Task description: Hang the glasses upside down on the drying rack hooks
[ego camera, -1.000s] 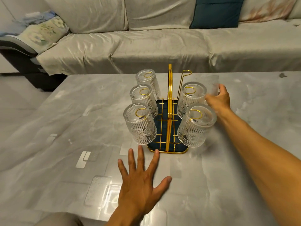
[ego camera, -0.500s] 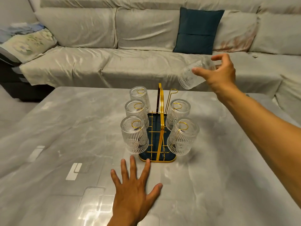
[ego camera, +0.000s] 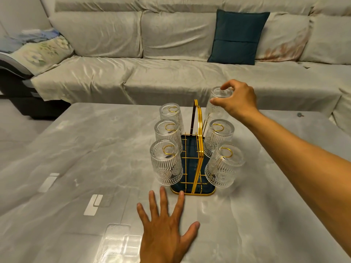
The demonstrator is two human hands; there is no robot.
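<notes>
The right hand grips a ribbed clear glass by its base, fingers curled round it, mouth pointing down, long axis nearly upright over the far right corner of the gold wire rack. The left hand lies flat on the grey marbled table, fingers spread wide, holding nothing. Five matching glasses hang upside down on hooks.
</notes>
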